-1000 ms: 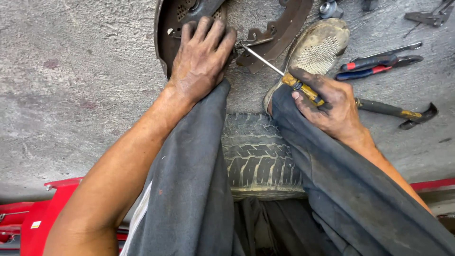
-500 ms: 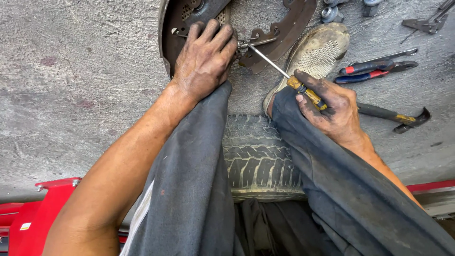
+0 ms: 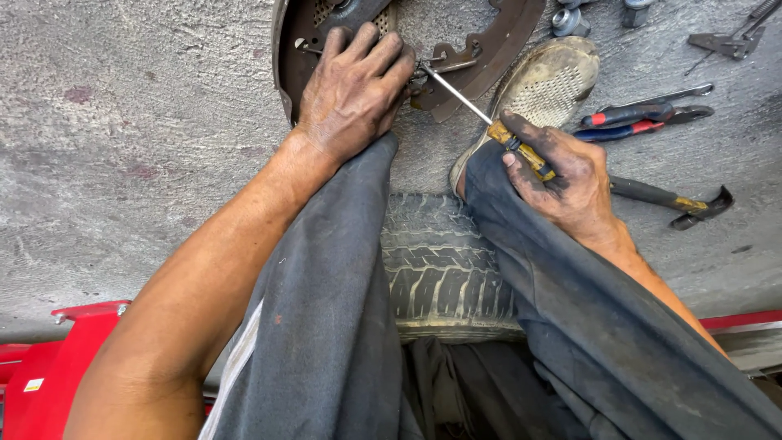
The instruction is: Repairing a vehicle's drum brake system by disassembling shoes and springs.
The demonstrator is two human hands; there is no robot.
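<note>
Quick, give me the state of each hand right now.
Left hand: open, fingers spread, pressed flat on the rusty brake plate.
Right hand: closed around the yellow handle of a screwdriver, tip at the brake parts.

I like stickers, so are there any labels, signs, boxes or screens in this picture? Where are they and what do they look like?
Sticker label: on the red metal frame at the bottom left corner; a small rectangle, pale yellow and white, too small to make out more.
No packages, signs or screens show anywhere else.
</note>
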